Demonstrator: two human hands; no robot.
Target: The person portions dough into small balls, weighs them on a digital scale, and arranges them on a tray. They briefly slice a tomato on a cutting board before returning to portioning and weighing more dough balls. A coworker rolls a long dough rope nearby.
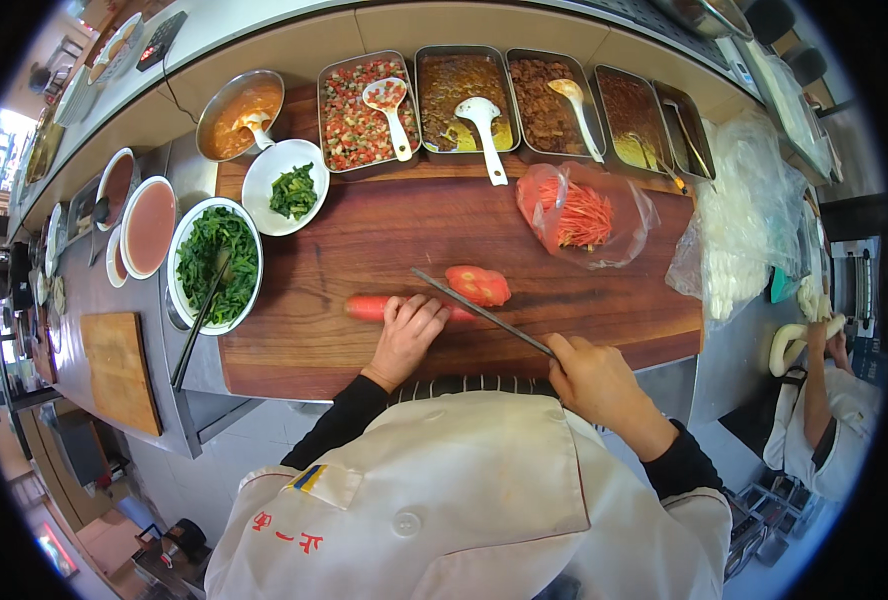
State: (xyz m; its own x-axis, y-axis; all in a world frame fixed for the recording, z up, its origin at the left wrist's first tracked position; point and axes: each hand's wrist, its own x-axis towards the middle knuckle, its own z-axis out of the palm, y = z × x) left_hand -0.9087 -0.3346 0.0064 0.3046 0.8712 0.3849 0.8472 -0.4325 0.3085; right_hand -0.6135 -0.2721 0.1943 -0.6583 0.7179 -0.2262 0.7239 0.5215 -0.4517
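Note:
My left hand (408,334) presses its fingers down on a peeled carrot (367,307) that lies across the wooden cutting board (301,360). In my right hand (598,379) is the handle of a kitchen knife (481,311); its blade, seen nearly edge-on, points up and to the left, over the carrot's right part. Just beyond the blade rests a small heap of carrot slices (478,286). Farther right, a clear plastic bag (628,225) holds shredded carrot (585,214). My fingers and the blade partly hide the carrot.
Metal trays of food (420,120) with ladles line the board's far side. A bowl of chopped greens (261,289) with chopsticks, a smaller bowl (253,214) and a metal pot (283,105) stand left. Plastic bags (751,225) lie right. A co-worker (826,420) handles dough at far right.

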